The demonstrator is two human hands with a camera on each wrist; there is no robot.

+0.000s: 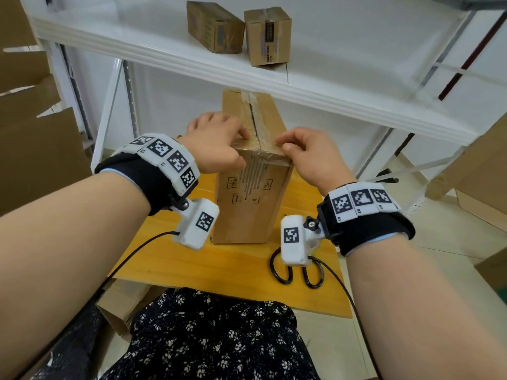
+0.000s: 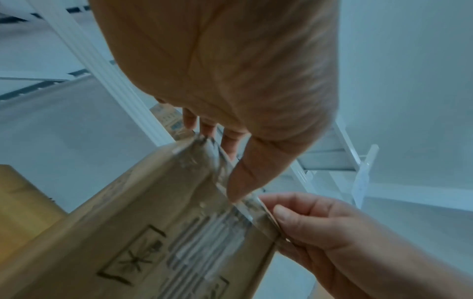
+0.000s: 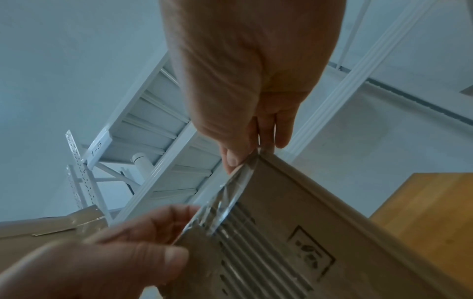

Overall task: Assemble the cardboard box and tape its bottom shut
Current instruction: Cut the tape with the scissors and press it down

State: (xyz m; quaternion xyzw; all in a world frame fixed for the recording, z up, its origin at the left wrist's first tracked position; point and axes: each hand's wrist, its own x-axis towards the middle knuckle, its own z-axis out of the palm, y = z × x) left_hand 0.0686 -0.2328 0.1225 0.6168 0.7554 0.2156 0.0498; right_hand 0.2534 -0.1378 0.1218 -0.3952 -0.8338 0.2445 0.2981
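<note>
Our left hand (image 1: 216, 144) presses curled fingers on the near top edge of the tall brown corrugated cardboard box (image 1: 247, 193), while our right hand (image 1: 304, 154) pinches the glossy, wrinkled clear tape (image 2: 245, 210) there. The box stands assembled on the smooth yellow wooden worktop (image 1: 208, 259), seam taped; we judge only smoothing remains.

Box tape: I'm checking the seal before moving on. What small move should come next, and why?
Probably press the clear tape flat over the near top edge of the box. It looks wrinkled there, and the left hand and right hand are both at that edge.
</note>
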